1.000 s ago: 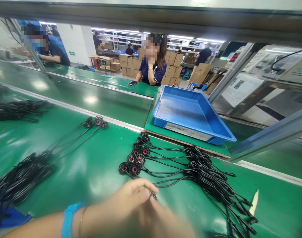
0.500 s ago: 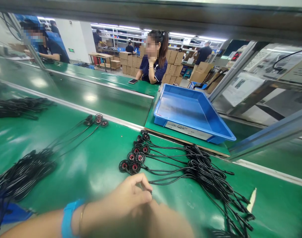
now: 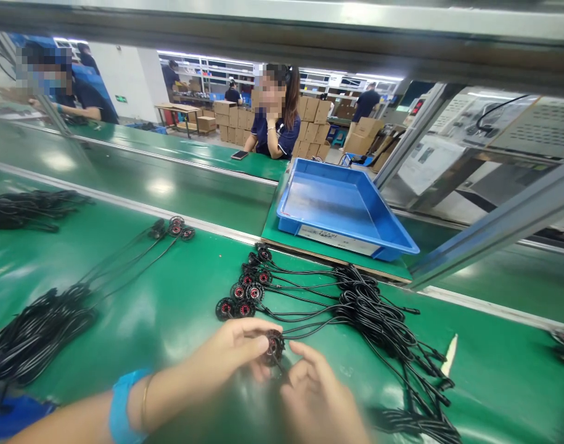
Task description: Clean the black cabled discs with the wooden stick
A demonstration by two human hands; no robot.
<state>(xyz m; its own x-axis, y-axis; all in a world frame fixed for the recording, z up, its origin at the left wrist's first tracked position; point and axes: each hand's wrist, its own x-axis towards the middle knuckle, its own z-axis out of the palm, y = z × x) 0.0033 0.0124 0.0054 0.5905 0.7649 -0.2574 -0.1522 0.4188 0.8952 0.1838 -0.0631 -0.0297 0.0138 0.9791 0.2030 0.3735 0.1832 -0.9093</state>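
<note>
My left hand [image 3: 235, 351] is closed on a black, round, toothed wheel-like part [image 3: 275, 346] with a dark reddish centre, pinched between thumb and fingers. A short length of black cable [image 3: 278, 365] runs from this part down towards my right hand [image 3: 316, 385]. That hand is just to the right of the part, its index finger apart from the loosely bent others; no grip on the cable is visible. Beyond my hands lies a group of similar black discs with red centres [image 3: 245, 293]. Their cables lead right into a coiled black bundle [image 3: 367, 302].
A blue tray [image 3: 346, 237] stands on a raised green board at the back. More cable bundles [image 3: 41, 333] lie at left, with discs [image 3: 176, 227] near the rail. A pale strip [image 3: 449, 356] lies at right. Across the bench sits a person [image 3: 277, 126] beside a phone [image 3: 240, 155].
My hands have moved apart, and the wheel-like part now shows in my left hand. My right hand is to the right with its index finger visible. The view has shifted slightly.
</note>
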